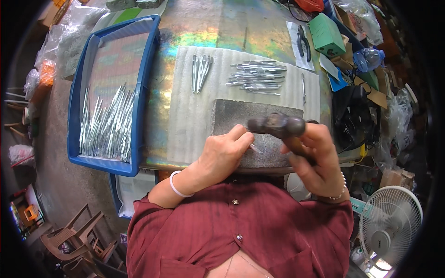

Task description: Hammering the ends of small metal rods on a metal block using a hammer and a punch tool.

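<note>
My right hand (320, 160) is wrapped round the wooden handle of a ball-peen hammer (277, 124), whose dark head hangs above a grey stone-like slab (232, 113). My left hand (227, 150) is closed in a pinch over the slab's near left part. A short bit of a thin, shiny metal strip (253, 147) shows past its fingertips; the rest is hidden by the fingers. Beyond the slab, on a white foam sheet (185, 125), lie a small fan of slim metal strips (201, 74) and a larger pile of metal strips (257, 76). One strip (303, 88) lies apart at the right.
A blue tray (143, 92) with many metal strips (109, 127) stands at the left. Black-handled pliers (303, 44), a green box (327, 34) and a plastic bottle (368, 59) are at the far right. A white fan (391, 227) stands at the near right, a brown chair (76, 231) at the near left.
</note>
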Available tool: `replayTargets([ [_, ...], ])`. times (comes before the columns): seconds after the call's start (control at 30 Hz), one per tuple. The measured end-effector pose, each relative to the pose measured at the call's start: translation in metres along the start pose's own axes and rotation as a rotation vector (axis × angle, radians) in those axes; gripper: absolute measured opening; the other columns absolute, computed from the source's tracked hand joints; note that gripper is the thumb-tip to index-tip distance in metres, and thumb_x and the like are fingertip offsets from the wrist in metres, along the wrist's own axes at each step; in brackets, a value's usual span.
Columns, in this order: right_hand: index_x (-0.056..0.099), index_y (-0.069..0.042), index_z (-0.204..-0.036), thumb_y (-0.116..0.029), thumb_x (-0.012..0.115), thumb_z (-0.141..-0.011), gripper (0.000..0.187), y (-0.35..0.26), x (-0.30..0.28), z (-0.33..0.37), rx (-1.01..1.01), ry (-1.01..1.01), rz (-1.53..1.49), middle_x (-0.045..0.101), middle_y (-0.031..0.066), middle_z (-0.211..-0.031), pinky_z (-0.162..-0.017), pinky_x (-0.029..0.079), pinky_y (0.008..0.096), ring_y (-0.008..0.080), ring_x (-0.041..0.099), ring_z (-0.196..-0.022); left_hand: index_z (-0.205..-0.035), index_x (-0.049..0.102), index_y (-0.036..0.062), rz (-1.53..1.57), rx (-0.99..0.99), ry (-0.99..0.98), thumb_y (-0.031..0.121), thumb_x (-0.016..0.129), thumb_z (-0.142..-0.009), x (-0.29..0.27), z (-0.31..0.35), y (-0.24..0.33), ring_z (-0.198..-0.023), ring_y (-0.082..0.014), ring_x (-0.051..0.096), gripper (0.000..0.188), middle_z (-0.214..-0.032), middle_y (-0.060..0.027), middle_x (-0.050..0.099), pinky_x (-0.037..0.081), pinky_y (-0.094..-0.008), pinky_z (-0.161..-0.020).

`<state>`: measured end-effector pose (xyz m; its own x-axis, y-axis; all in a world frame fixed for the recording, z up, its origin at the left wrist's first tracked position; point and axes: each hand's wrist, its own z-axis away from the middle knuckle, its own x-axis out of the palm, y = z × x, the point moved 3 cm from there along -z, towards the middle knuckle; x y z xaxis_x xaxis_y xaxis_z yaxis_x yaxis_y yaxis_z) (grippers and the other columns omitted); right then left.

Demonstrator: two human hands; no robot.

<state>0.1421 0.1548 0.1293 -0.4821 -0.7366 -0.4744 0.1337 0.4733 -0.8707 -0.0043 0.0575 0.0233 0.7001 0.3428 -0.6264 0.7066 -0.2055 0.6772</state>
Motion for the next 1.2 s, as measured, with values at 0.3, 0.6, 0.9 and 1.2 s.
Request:
replayTargets([
  [0.3, 0.047, 0.004, -0.128, 0.013, 0.063, -0.074, 0.056, -0.019, -0.022, 0.02, -0.059, -0.135, 0.177, 0.065, 0.0182, -0.098, -0.069, 0.055, 0.033, 0.0286, 0.068, -0.079, -0.089, 0.054, 0.0075, 0.051, 0.004, -0.037, -0.003, 0.062, -0.071, -0.001, -0.004, -0.006, -0.064, -0.0299, 0.06, 0.022, -0.081, -0.0077, 0.054, 0.048, -0.0383, -0.05],
  [0.6, 0.049, 0.008, -0.126, 0.012, 0.067, -0.068, 0.061, -0.021, -0.009, 0.018, -0.24, -0.087, 0.372, 0.063, 0.0158, -0.086, -0.053, 0.052, 0.0299, 0.0235, 0.064, -0.066, -0.089, 0.055, 0.008, 0.115, 0.004, -0.048, -0.001, 0.063, -0.073, -0.002, -0.006, -0.005, -0.064, -0.0295, 0.059, 0.02, -0.081, -0.0072, 0.054, 0.047, -0.0379, -0.05],
  [0.9, 0.05, 0.01, -0.124, 0.01, 0.069, -0.067, 0.059, -0.024, -0.009, 0.019, -0.222, -0.178, 0.457, 0.063, 0.0163, -0.086, -0.052, 0.051, 0.0299, 0.023, 0.063, -0.063, -0.088, 0.054, 0.0079, 0.113, -0.002, -0.045, 0.0, 0.064, -0.074, -0.002, -0.006, -0.006, -0.062, -0.0296, 0.059, 0.018, -0.08, -0.0069, 0.054, 0.047, -0.038, -0.048],
  [1.2, 0.061, 0.01, -0.11, -0.001, 0.065, -0.071, 0.042, -0.045, -0.029, 0.064, 0.147, -0.455, 0.562, 0.061, 0.0101, -0.068, -0.052, 0.051, 0.0322, 0.0233, 0.062, -0.058, -0.086, 0.053, 0.0076, 0.118, 0.016, -0.051, 0.001, 0.064, -0.075, -0.006, -0.009, -0.006, -0.063, -0.0304, 0.059, 0.017, -0.08, -0.0076, 0.053, 0.046, -0.0384, -0.049],
])
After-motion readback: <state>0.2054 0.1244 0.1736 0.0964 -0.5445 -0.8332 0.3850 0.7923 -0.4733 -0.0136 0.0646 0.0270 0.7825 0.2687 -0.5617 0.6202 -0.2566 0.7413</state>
